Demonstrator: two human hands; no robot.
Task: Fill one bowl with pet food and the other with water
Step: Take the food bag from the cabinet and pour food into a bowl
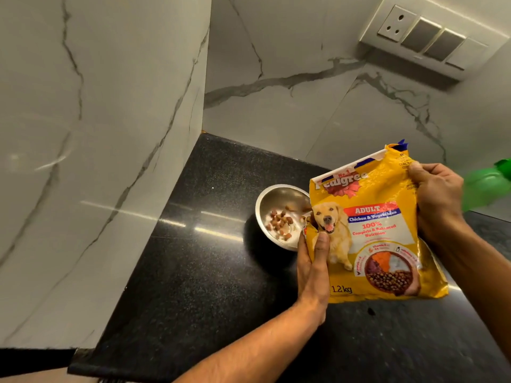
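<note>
A yellow pet food bag is held tilted over the black counter, its torn corner at the rim of a steel bowl. Brown kibble lies in the bowl's bottom, and a few pieces are at the bag's opening. My left hand grips the bag's lower left edge near the opening, thumb on the front. My right hand grips the bag's upper right edge. Only one bowl is in view; the bag hides what lies behind it.
The black granite counter ends at a marble wall on the left and another behind. A switch and socket panel sits high on the back wall. A green plastic object is at the right edge, blurred.
</note>
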